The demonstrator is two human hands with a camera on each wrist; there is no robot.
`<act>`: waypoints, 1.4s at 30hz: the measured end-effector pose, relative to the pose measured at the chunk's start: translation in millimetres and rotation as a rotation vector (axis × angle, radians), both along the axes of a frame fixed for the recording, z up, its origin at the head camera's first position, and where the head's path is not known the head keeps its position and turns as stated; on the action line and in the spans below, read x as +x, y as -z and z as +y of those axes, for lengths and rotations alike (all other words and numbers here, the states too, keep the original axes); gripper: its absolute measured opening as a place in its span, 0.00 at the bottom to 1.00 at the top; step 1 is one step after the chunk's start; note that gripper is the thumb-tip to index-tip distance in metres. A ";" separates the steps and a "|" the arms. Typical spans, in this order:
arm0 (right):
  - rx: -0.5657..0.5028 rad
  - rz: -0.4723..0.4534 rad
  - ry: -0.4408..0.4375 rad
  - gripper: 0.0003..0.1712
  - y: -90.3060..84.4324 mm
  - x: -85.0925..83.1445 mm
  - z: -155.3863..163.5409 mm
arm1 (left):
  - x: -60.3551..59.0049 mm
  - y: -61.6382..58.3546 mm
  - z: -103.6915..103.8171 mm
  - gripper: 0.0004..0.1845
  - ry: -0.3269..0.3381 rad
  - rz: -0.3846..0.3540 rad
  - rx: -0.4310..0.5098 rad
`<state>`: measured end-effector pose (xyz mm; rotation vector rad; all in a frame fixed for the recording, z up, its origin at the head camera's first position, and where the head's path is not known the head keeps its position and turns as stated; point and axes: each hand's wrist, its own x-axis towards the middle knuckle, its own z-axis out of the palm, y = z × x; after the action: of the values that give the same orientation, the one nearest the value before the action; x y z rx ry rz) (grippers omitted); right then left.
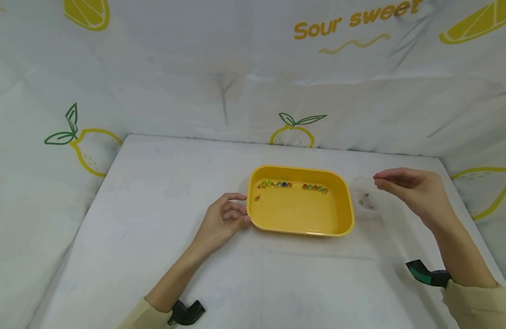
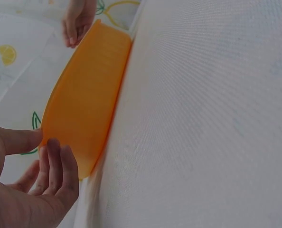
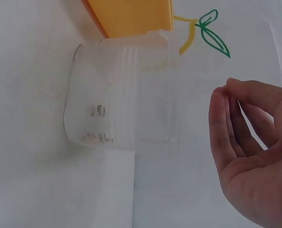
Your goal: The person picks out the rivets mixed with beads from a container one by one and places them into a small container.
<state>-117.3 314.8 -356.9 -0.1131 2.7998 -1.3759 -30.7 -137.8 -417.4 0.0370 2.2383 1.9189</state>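
Observation:
A yellow tray [image 1: 301, 214] sits mid-table, seen edge-on in the left wrist view [image 2: 84, 104]. Two short rows of coloured beads [image 1: 277, 184] [image 1: 314, 188] lie along its far wall, with a small gold piece [image 1: 257, 197] near the left wall. My left hand [image 1: 241, 211] [image 2: 48, 142] rests against the tray's left outer wall, its fingers loosely curled and the thumb tip on the corner. A small clear container [image 1: 366, 212] [image 3: 126, 95] stands just right of the tray and holds a few small metal pieces [image 3: 98, 111]. Above it hovers my right hand [image 1: 377, 181] [image 3: 224, 88]. Its fingertips are close together and nothing shows between them.
White cloth covers the table [image 1: 154, 237]. Lemon-print cloth walls [image 1: 88, 151] close it in at the back and both sides. Wrist camera mounts [image 1: 187, 313] [image 1: 427, 274] sit on my forearms near the front edge.

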 end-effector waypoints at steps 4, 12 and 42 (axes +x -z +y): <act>0.006 0.010 -0.010 0.17 -2.5 -3.4 -8.7 | -0.2 0.3 -0.2 0.27 -0.001 -0.005 0.001; 0.011 0.031 -0.069 0.15 -9.6 -7.6 -31.6 | -0.7 0.4 0.0 0.27 0.000 -0.008 0.004; 0.042 -0.060 -0.327 0.15 -24.4 -23.9 -102.9 | -0.2 1.4 -0.1 0.27 -0.003 -0.011 0.014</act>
<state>-141.2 212.0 -332.5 -0.4950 2.6092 -1.2211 -30.8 -137.9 -418.9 0.0254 2.2195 1.9309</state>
